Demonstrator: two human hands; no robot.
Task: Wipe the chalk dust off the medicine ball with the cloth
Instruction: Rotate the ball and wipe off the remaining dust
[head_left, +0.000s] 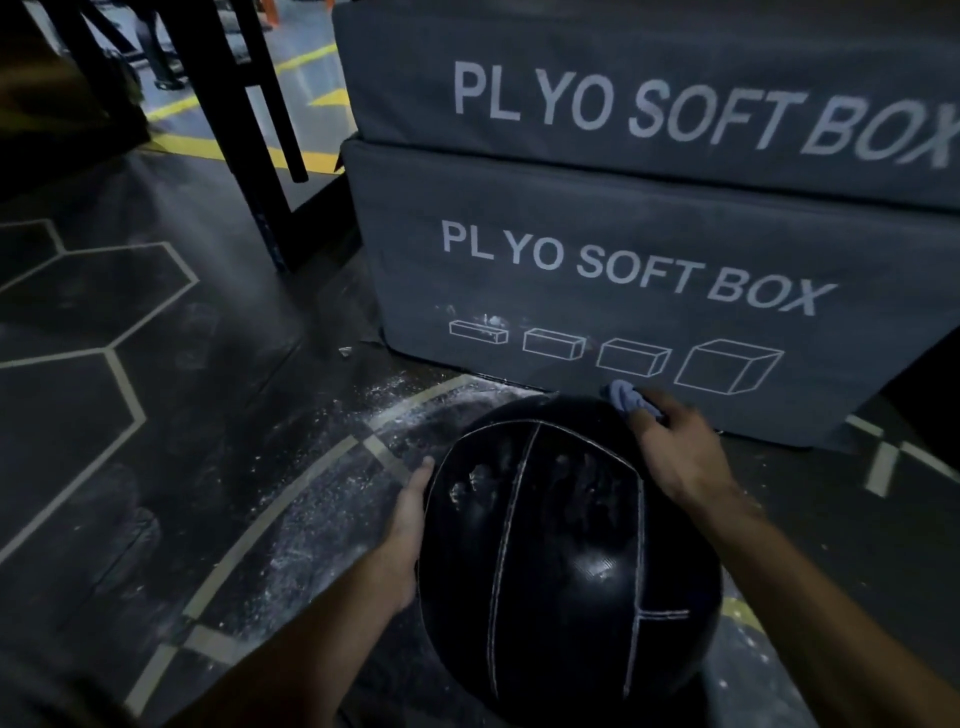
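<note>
We steady the large black stitched leather medicine ball (566, 551) on the floor with our flat left hand (410, 519) while our right hand (675, 447) grips the bunched blue cloth (626, 397) at its far top, so next we drag it across the near-side chalk smudges.

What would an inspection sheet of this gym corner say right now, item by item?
Surface: dark floor with pale line markings, white chalk dust scattered beside the ball.
Job's things: black medicine ball with chalky smudges on its upper face; blue cloth bunched at the ball's far top.
Clutter: nothing seen beyond the chalk.
Hands: left hand rests flat on the ball's left side; right hand grips the cloth against the ball.
Cables: nothing seen.
Surroundings: two stacked grey plyo soft boxes behind the ball; black frame legs at upper left.
</note>
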